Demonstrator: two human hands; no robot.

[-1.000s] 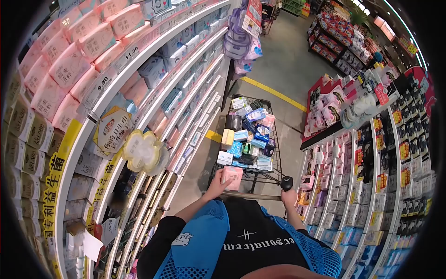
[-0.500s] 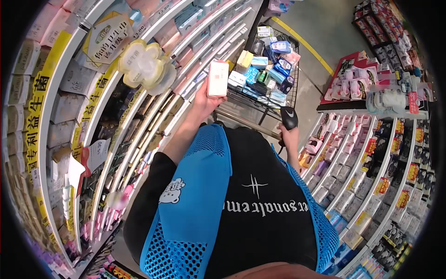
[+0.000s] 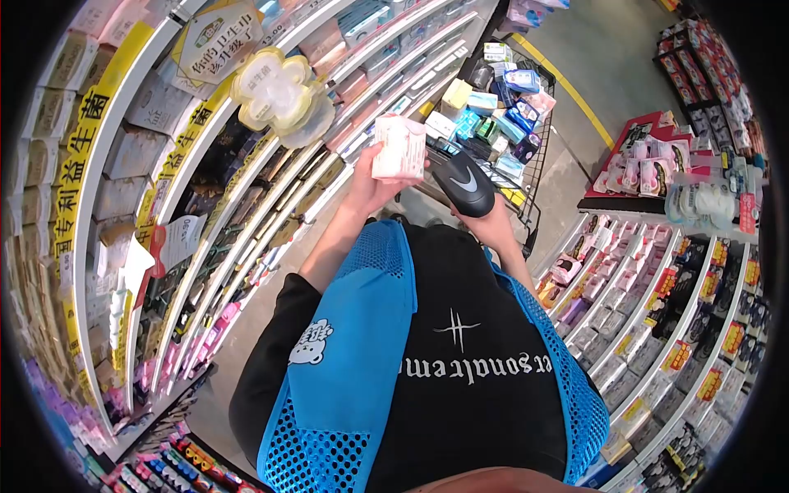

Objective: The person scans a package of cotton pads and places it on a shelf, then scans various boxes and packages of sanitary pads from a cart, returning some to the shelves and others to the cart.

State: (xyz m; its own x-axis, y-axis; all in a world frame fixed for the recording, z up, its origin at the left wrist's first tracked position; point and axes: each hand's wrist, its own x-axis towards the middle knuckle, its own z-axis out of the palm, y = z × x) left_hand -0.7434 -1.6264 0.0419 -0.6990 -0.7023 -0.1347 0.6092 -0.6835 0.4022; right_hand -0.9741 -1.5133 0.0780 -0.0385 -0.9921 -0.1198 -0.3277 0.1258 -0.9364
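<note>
In the head view, my left hand point(image 3: 371, 189) is wrapped round a pink and white package point(image 3: 399, 149), held up with a printed side showing. My right hand point(image 3: 495, 225) grips a black handheld barcode scanner point(image 3: 464, 185). The scanner's head points toward the package, a short gap apart from it. Just beyond both hands is a wire shopping cart point(image 3: 549, 152), piled with several blue, white, yellow and green packages point(image 3: 483, 102). The scanner's near end hides part of the cart's front.
Shelves of packaged goods point(image 3: 140, 156) curve close along my left, with a flower-shaped sign point(image 3: 271, 89) jutting out. Lower shelves point(image 3: 649, 329) stand on my right. A red display bin point(image 3: 637, 164) is at the far right. A yellow line point(image 3: 567, 90) runs along the floor.
My right hand has raised the scanner from the cart handle's right side up and leftward, close to the package. My left hand has turned the package, so a different side shows.
</note>
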